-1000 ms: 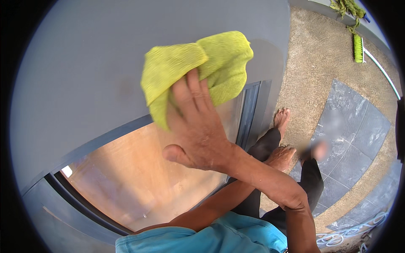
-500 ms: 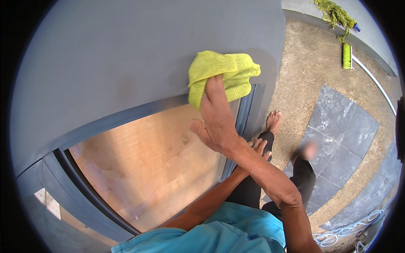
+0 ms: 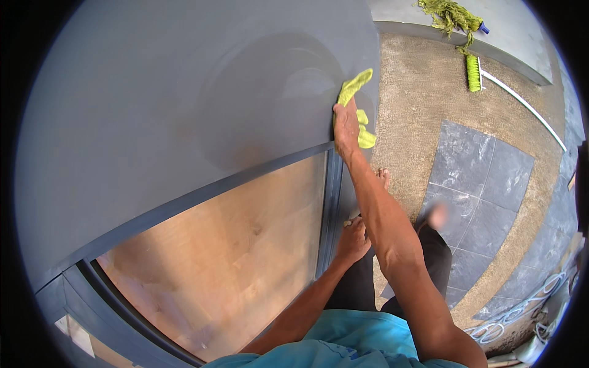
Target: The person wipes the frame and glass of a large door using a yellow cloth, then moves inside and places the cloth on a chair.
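Cloth (image 3: 355,84), yellow-green, at the window's far right corner, against grey wall (image 3: 129,98). Right hand (image 3: 347,127) grasping it, thumb showing, fingertips hidden. Left hand (image 3: 353,240) beside the window's right frame, fingers curled; cannot tell if gripping anything.

Step looks like wiping. Best done, I judge, with cloth bunched under the whole palm, even pressure, overlapping strokes; loose flaps could snag at the frame corner.

Wall: darker curved patch beyond the window (image 3: 221,257), likely damp; faint brownish mark near the window's far edge.

Right of window: speckled tan floor (image 3: 408,86), dark tiles (image 3: 460,156) with whitish smears. Farther off, far right of window: green-bristled brush (image 3: 473,74), stringy green mop (image 3: 451,16). Near right of window: pale hose (image 3: 518,313), coiled.
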A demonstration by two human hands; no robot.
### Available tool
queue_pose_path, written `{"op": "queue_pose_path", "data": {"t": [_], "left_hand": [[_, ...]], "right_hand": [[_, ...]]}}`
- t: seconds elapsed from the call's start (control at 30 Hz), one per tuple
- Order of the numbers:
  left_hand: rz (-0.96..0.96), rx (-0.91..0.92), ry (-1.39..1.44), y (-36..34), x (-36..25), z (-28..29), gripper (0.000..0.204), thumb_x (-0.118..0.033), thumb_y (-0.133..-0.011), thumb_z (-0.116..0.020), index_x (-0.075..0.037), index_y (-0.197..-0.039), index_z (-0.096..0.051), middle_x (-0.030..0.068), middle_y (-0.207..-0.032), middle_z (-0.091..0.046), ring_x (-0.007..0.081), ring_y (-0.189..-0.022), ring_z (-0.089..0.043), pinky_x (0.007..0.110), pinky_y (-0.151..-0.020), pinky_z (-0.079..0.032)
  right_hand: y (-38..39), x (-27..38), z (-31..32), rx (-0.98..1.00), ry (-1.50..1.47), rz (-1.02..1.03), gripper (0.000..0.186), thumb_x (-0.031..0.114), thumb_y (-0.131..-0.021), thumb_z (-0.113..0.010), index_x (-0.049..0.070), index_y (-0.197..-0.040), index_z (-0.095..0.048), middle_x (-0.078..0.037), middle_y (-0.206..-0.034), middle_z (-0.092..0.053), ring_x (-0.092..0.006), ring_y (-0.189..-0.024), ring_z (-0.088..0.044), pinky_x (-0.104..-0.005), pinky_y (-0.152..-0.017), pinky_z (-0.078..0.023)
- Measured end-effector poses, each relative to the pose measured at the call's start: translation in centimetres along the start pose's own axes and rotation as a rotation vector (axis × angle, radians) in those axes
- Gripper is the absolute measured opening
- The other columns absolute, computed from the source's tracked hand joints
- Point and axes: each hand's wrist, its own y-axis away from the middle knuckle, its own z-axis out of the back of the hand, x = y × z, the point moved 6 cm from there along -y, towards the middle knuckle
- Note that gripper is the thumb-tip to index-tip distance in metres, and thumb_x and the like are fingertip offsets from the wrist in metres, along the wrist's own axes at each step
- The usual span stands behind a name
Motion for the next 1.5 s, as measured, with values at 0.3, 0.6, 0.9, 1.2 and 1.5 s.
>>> {"op": "queue_pose_path", "data": {"t": [0.3,0.6,0.9,1.2,1.5], "left_hand": [[-0.016,-0.106,-0.045,-0.6,-2.8,0.6,0.037,-0.029,-0.096,-0.059,-0.004,-0.123,-0.058,0.0171,-0.122,-0.062,0.0366,-0.111,-0.061,0.049,-0.096,-0.045],[0.054,-0.084,0.138,4.5,-2.3,-0.5,0.053,-0.033,-0.097,-0.06,0.0,-0.136,-0.049,0.0235,-0.135,-0.052,0.0399,-0.126,-0.051,0.046,-0.106,-0.041],[0.018,-0.179,0.187,7.1,-4.0,0.8,0.058,-0.038,-0.097,-0.057,0.0,-0.14,-0.046,0.0221,-0.141,-0.048,0.0394,-0.131,-0.048,0.045,-0.107,-0.041],[-0.015,-0.063,0.18,5.8,-4.7,-1.6,0.061,-0.042,-0.099,-0.053,-0.002,-0.144,-0.042,0.022,-0.151,-0.037,0.0398,-0.134,-0.045,0.046,-0.109,-0.04],[-0.064,-0.032,0.105,1.3,-3.2,1.4,0.06,-0.041,-0.101,-0.054,-0.004,-0.146,-0.041,0.0244,-0.15,-0.039,0.0391,-0.14,-0.037,0.05,-0.116,-0.028]], "right_hand": [[9.9,-11.9,12.1,-0.026,-0.948,-0.741,0.05,0.036,-0.103,-0.042,0.0,-0.137,-0.05,-0.019,-0.134,-0.057,-0.0327,-0.123,-0.056,-0.0483,-0.108,-0.044],[14.4,-5.5,23.5,-0.08,-0.818,-0.717,0.045,0.02,-0.1,-0.054,0.007,-0.142,-0.047,-0.012,-0.138,-0.057,-0.0332,-0.125,-0.057,-0.0531,-0.108,-0.044],[12.4,9.0,21.5,0.276,-0.979,-0.434,0.065,0.043,-0.097,-0.058,0.005,-0.146,-0.042,-0.013,-0.143,-0.052,-0.0337,-0.13,-0.051,-0.0506,-0.112,-0.04],[12.7,19.1,6.7,0.478,-0.71,-0.154,0.085,0.064,-0.094,-0.053,0.003,-0.15,-0.035,-0.012,-0.153,-0.041,-0.0286,-0.143,-0.036,-0.0464,-0.119,-0.028],[10.4,27.1,-7.5,0.581,0.084,0.663,0.095,0.083,-0.089,-0.027,0.009,-0.147,-0.046,-0.025,-0.165,-0.005,-0.0516,-0.15,0.002,-0.0669,-0.117,-0.004]]}}
